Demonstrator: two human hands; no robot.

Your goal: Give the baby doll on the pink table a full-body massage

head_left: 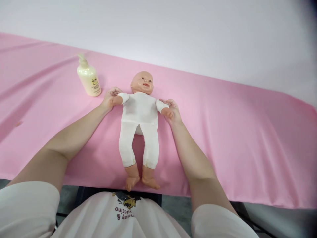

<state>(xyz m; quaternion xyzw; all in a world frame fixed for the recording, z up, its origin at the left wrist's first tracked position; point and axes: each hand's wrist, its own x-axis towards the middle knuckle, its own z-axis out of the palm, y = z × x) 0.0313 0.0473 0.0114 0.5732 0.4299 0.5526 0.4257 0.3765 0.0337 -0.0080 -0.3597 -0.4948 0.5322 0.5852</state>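
Note:
A baby doll point(140, 107) with a white cloth body and bare plastic head, hands and feet lies on its back, feet pointing toward me. My left hand point(110, 98) is closed around the doll's forearm on the left side. On the other side, my right hand point(175, 111) holds the doll's other forearm, with my fingers partly hidden behind it. Both doll arms are spread out from its body. The doll's feet rest close to the front edge of the pink cloth point(230, 138).
A cream pump bottle point(89, 77) with a small printed label stands upright beyond my left hand. Pink cloth covers the table, with folds at both sides. Behind it rises a plain white surface point(188, 36). The table's front edge runs just before my body.

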